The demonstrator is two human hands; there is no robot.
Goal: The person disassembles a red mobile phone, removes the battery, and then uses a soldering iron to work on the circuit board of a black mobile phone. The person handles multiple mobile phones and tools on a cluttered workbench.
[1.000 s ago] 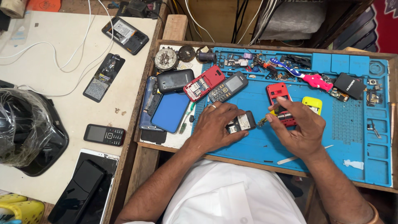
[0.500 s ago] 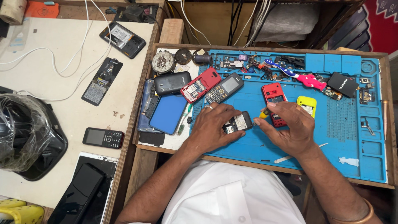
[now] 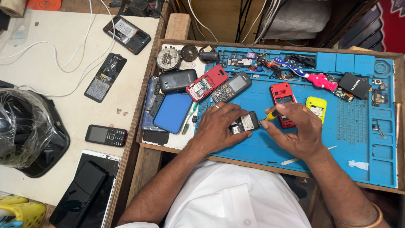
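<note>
blue mat [image 3: 257, 145], red phone [image 3: 282, 93] (yellow one [image 3: 316, 107] beside)

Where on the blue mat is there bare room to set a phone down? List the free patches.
Free: the dotted area of the blue mat right of the yellow phone, and the strip along its near edge below the right hand. Crowded: the back tray row around the toothbrush, and the phones left of the left hand.
</note>
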